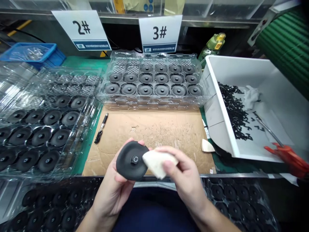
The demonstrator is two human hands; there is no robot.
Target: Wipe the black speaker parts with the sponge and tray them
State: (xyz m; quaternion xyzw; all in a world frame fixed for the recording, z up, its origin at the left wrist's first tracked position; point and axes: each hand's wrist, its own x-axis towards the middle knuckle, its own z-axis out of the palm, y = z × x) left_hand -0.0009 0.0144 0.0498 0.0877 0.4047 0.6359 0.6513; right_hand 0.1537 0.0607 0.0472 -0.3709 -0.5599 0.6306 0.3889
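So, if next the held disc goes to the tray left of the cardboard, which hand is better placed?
Probably the left hand: it holds the disc and is nearer that tray; the right hand holds the white pad.

Both forearms are bare and enter from the bottom edge of the frame, leaning toward each other. The left hand (117, 185), at lower centre and slightly left, is curled in a holding grip, with two fingertips (141, 142) showing at its upper side. The right hand (187, 172), to the right of lower centre, pinches between its thumb (171, 168) and bent fingers.
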